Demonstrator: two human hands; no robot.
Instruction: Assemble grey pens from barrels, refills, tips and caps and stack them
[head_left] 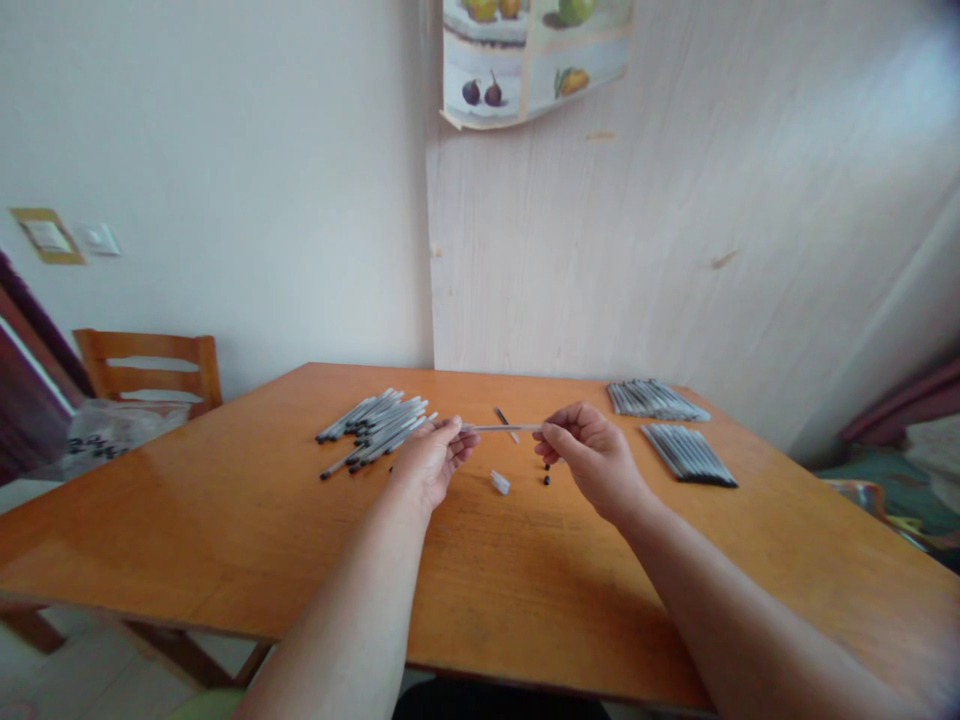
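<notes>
A thin, clear pen barrel (504,428) is stretched level between my two hands above the table. My left hand (433,462) pinches its left end, and the fingertips of my right hand (592,450) close on the right end. Just behind the barrel a dark-tipped thin pen part (502,415) lies slanted on the wood. Below it rest small clear plastic pieces, perhaps pen caps (499,483). Small black pieces (547,480) sit under my right fingers. Beyond my left hand is a loose pile of grey pens with black ends (382,420), partly covered by that hand.
On the orange wooden table (225,520), two flat bundles of pens lie at the right, a nearer bundle (688,455) and a farther bundle (656,399). A wooden chair (154,365) stands at the left with a clear bag of black pieces (112,435). The wall (337,200) rises behind.
</notes>
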